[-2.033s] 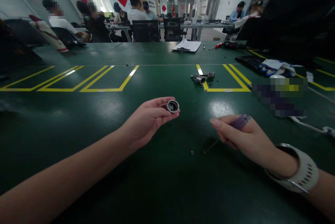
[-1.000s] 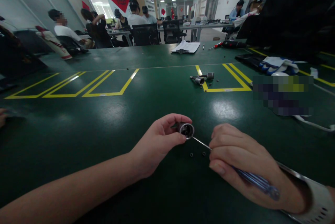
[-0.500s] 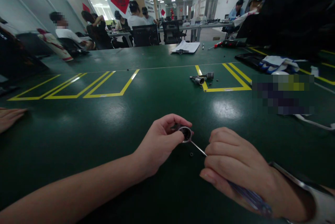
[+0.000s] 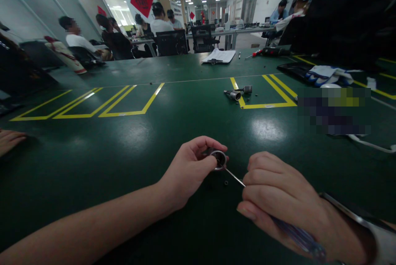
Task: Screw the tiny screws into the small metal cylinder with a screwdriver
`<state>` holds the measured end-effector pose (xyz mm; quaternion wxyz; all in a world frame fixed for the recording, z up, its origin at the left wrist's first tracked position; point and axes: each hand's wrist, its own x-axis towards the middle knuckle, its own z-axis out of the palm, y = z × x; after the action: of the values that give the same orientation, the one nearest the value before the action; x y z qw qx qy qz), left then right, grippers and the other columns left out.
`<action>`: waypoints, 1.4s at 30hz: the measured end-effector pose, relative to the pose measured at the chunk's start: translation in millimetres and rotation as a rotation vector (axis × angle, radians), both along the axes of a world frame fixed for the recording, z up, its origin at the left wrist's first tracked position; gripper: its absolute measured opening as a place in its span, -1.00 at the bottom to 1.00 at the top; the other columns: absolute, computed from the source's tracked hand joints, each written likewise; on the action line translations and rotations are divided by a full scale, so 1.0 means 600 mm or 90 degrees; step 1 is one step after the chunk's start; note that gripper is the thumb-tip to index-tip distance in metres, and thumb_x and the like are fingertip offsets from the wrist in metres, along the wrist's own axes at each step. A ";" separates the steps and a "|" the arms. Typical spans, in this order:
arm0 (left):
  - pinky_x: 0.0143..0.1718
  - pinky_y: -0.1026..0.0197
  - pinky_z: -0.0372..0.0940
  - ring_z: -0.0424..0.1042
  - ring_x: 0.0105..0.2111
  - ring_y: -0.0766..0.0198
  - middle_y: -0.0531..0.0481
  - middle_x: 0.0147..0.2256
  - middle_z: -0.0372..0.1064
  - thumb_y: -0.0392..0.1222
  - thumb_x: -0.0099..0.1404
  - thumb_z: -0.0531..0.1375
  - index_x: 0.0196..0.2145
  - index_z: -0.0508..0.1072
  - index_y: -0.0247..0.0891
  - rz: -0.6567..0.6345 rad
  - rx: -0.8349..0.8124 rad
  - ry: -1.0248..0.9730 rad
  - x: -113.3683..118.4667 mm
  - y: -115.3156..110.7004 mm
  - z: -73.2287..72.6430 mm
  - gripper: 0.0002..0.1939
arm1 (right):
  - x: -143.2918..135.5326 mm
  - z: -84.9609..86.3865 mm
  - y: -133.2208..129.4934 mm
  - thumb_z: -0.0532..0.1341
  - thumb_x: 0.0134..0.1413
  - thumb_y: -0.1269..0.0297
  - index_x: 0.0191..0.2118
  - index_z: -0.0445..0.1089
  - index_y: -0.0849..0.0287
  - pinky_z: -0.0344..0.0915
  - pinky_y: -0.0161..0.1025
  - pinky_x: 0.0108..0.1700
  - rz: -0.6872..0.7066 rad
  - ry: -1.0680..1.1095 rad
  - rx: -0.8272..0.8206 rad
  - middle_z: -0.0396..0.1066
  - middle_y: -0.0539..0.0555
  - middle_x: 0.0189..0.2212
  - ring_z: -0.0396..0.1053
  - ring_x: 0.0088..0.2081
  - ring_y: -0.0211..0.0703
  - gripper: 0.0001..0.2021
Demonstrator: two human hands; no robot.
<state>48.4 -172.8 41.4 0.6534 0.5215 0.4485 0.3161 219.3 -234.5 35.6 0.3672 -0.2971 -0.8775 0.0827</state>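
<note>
My left hand is closed around a small round metal socket-like part, its hollow mouth turned toward me. In my right hand is a screwdriver with a thin shaft and a clear purplish handle. The shaft's tip reaches into the mouth of the metal part; the tip itself is hidden inside. A tiny dark nut-like ring lies on the table just below the part.
Two similar metal parts lie on the green table by yellow tape. Farther back are a clipboard and a red-tipped tool. Gloves lie at right. Another person's hand rests at the left edge.
My hands and the screwdriver have barely moved; the shaft stays inside the metal part. The other person's hand at the left has drawn slightly back toward the edge.
</note>
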 end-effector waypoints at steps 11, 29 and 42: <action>-0.23 0.20 0.31 0.46 -0.29 0.25 -0.02 -0.29 0.48 -0.38 0.06 0.18 -0.36 0.43 -0.29 0.000 0.021 0.029 -0.001 -0.002 -0.001 -0.86 | 0.000 -0.001 -0.002 0.12 0.12 0.51 -0.42 0.29 0.28 0.10 -0.20 -0.40 -0.007 0.012 -0.009 0.31 0.03 -0.56 0.20 -0.46 -0.25 -0.89; -0.26 0.23 0.35 0.49 -0.30 0.25 -0.02 -0.31 0.48 -0.41 0.07 0.16 -0.40 0.42 -0.31 0.014 0.002 0.015 0.000 -0.001 -0.003 -0.89 | 0.002 0.005 0.002 0.10 0.15 0.47 -0.41 0.31 0.28 0.13 -0.20 -0.39 -0.014 0.053 -0.059 0.34 0.06 -0.54 0.26 -0.43 -0.23 -0.88; -0.23 0.22 0.33 0.48 -0.30 0.27 -0.01 -0.32 0.48 -0.41 0.07 0.17 -0.34 0.43 -0.31 0.016 0.017 0.047 0.004 -0.004 0.002 -0.84 | 0.000 -0.009 -0.003 0.15 0.10 0.49 -0.47 0.30 0.27 0.06 -0.20 -0.42 -0.023 -0.024 0.033 0.28 0.01 -0.58 0.13 -0.48 -0.27 -0.87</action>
<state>50.5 -175.1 42.6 0.6253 0.5360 0.4746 0.3105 219.3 -236.3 29.9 0.3593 -0.3048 -0.8808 0.0473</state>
